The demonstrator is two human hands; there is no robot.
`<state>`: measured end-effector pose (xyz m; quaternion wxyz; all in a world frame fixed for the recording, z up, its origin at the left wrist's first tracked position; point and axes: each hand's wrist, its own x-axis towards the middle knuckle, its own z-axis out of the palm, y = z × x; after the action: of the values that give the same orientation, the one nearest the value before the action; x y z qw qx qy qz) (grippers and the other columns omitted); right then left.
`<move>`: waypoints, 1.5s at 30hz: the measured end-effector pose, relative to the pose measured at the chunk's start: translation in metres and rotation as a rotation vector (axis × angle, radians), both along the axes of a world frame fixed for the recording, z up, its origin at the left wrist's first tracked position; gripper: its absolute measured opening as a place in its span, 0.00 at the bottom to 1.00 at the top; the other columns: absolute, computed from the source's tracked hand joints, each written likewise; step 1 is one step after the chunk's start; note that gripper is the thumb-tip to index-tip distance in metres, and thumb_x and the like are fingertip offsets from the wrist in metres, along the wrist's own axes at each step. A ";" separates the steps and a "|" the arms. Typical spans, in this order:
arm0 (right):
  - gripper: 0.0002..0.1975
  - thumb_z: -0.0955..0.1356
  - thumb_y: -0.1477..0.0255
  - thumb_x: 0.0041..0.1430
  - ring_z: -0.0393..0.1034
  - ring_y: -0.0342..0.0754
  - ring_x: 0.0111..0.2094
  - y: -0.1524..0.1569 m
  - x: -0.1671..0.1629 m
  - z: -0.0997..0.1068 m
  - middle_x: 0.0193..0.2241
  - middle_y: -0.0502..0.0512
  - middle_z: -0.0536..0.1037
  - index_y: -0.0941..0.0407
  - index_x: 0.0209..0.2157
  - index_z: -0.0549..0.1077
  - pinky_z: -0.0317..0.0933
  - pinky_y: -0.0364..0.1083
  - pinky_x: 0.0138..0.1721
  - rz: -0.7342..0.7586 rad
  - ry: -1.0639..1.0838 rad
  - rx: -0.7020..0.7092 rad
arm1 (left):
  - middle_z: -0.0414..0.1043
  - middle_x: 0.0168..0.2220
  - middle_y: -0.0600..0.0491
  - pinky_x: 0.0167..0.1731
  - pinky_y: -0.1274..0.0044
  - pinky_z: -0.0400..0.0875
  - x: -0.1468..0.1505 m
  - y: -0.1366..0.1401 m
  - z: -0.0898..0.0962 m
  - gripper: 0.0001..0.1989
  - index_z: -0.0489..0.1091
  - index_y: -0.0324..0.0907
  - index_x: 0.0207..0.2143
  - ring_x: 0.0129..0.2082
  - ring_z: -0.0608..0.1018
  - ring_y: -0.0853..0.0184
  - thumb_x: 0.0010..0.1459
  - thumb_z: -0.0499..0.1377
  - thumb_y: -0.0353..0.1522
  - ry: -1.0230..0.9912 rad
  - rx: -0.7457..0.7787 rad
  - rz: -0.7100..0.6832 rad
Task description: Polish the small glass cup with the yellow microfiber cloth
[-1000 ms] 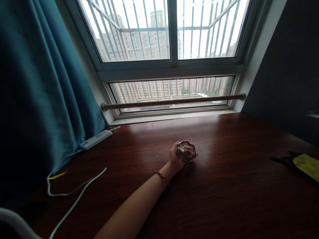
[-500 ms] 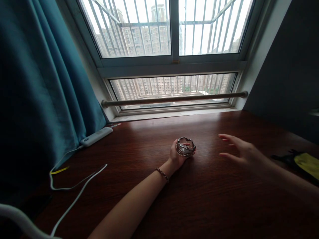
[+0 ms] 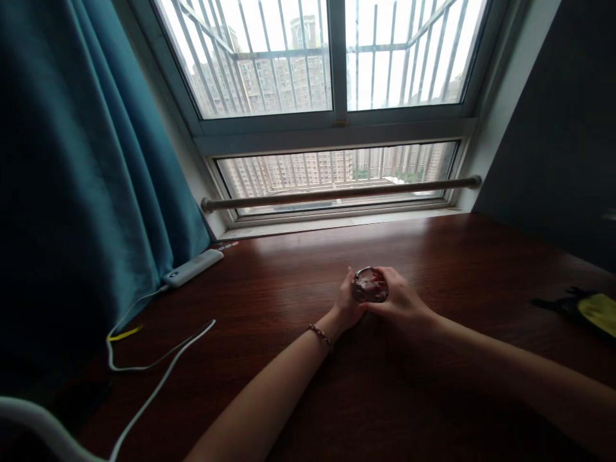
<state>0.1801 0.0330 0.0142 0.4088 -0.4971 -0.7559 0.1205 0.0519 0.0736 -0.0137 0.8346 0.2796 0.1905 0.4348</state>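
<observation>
left hand (image 3: 347, 301), right hand (image 3: 398, 300), clasping glass ashtray (image 3: 369, 286) (tilted)

My desk (image 3: 433, 385) is dark reddish-brown wood, running up to the window at its far edge. Near its middle sits a small glass ashtray (image 3: 369, 286), cupped between my left hand (image 3: 347, 306) and my right hand (image 3: 402, 301). A white power strip (image 3: 192, 267) lies at the far left corner, its white cable (image 3: 158, 378) trailing toward the near left edge. A yellow-and-black item (image 3: 584, 307) rests at the right edge.
</observation>
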 end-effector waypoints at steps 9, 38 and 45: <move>0.40 0.73 0.55 0.38 0.65 0.53 0.45 0.022 0.164 -0.008 0.46 0.60 0.68 0.60 0.50 0.62 0.59 0.45 0.47 -0.485 -0.266 -0.180 | 0.72 0.42 0.38 0.53 0.65 0.56 -0.001 -0.001 -0.010 0.31 0.59 0.36 0.50 0.44 0.74 0.59 0.56 0.47 0.52 0.128 0.129 -0.072; 0.23 0.71 0.67 0.48 0.66 0.45 0.35 0.008 0.365 0.000 0.39 0.60 0.71 0.64 0.43 0.66 0.58 0.44 0.37 -0.793 -0.120 -0.533 | 0.75 0.35 0.41 0.44 0.70 0.64 0.010 -0.004 -0.015 0.27 0.68 0.33 0.39 0.38 0.77 0.59 0.50 0.57 0.49 0.320 0.325 0.008; 0.27 0.68 0.71 0.51 0.68 0.45 0.33 -0.009 0.345 0.014 0.38 0.69 0.71 0.71 0.50 0.61 0.59 0.41 0.32 -0.733 -0.084 -0.545 | 0.74 0.33 0.40 0.42 0.70 0.66 0.015 -0.007 -0.020 0.28 0.69 0.33 0.38 0.36 0.77 0.58 0.49 0.57 0.51 0.415 0.416 0.098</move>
<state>0.5246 0.0237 0.0285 0.2476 -0.8255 -0.4867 0.1423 0.0667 0.0665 -0.0341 0.6805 0.5183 0.2771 0.4377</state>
